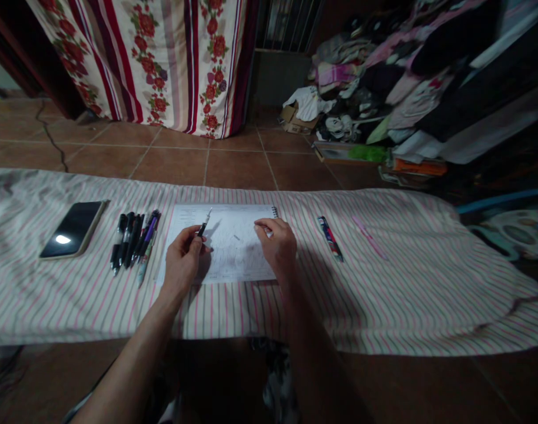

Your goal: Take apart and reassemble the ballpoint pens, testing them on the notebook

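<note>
My left hand (183, 254) is closed around a dark pen (204, 225), whose thin pale end points up and away from me. Above the right half of a spiral notebook (225, 268) is my right hand (275, 240), thumb and forefinger pinched together. Whatever sits in that pinch, if anything, is too small to make out. The notebook lies under both hands, its page covered in faint writing. A small dark piece (236, 237) rests on the page between the hands.
Several pens (134, 238) lie side by side left of the notebook, beyond them a phone (73, 229). To the right lie a dark blue and red pen (330, 238) and a pink pen (369, 237). A striped cloth (401, 294) covers the surface. Clothes (366, 82) are heaped behind.
</note>
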